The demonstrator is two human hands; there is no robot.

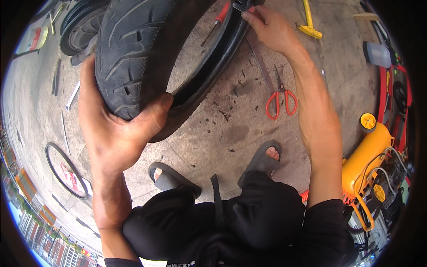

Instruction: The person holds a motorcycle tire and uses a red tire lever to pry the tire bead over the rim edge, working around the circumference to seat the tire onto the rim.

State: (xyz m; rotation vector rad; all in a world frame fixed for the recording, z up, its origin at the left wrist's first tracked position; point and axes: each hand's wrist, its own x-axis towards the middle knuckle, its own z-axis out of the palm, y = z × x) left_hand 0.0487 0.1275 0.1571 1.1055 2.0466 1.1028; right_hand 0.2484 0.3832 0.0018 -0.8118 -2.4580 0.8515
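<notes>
My left hand [120, 129] grips a black motorcycle tyre [126, 53] from the near left, thumb across its lower edge and fingers behind the tread. My right hand [273, 35] is closed at the tyre's upper right bead, pinching a small red and dark tool [242, 8], mostly hidden by the tyre and fingers. A red-handled screwdriver [220, 18] shows through the tyre's opening. On the ground just right of the tyre lie red-handled scissors [275, 102] beside a long flat metal bar [260, 66].
A wheel [80, 31], wrench [71, 98] and thin black ring [66, 171] lie left. A yellow mallet [311, 31] is upper right; a translucent container [378, 53], red toolbox [383, 98] and orange compressor [364, 155] line the right. My sandalled feet [173, 180] are below.
</notes>
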